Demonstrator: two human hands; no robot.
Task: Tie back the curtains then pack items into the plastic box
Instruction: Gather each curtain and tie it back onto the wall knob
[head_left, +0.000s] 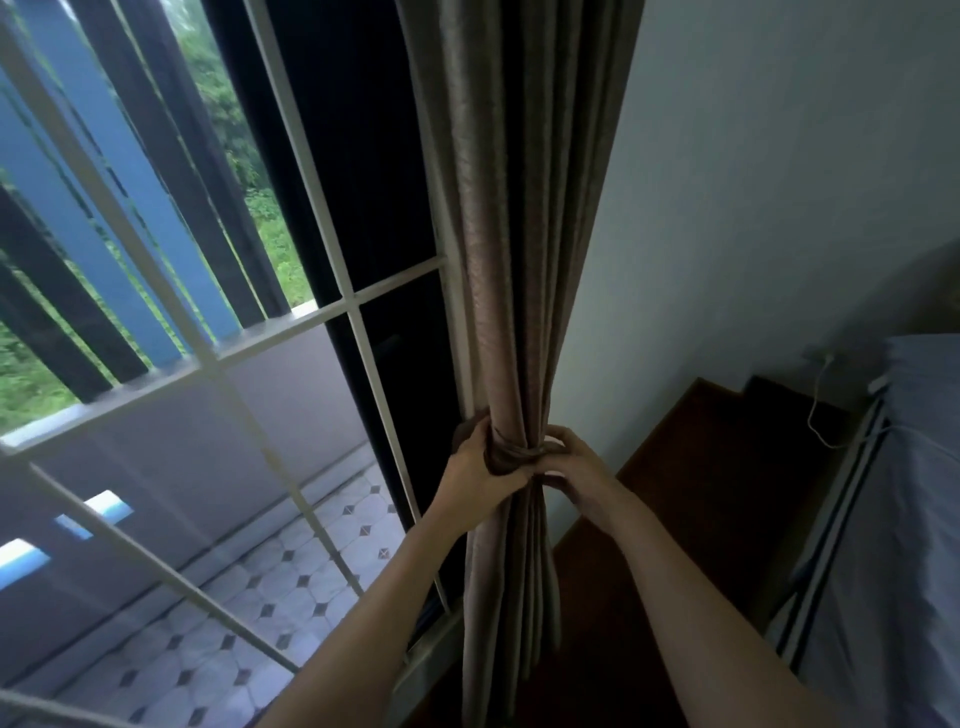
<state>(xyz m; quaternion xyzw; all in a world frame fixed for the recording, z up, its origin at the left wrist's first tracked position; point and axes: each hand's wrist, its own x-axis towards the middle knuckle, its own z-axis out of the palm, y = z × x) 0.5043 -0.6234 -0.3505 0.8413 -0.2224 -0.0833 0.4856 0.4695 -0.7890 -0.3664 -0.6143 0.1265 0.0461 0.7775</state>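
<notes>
Hands (480, 460) (574, 465) grip tieback (511, 456), ends not vis.

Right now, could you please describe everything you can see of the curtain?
The curtain is a taupe, slightly shiny fabric hanging in vertical folds between the window and the wall. A matching tie cinches it into a tight bundle; below, it flares. The left hand grips the bundle at the tie, and the right hand pinches the tie from the other side.
</notes>
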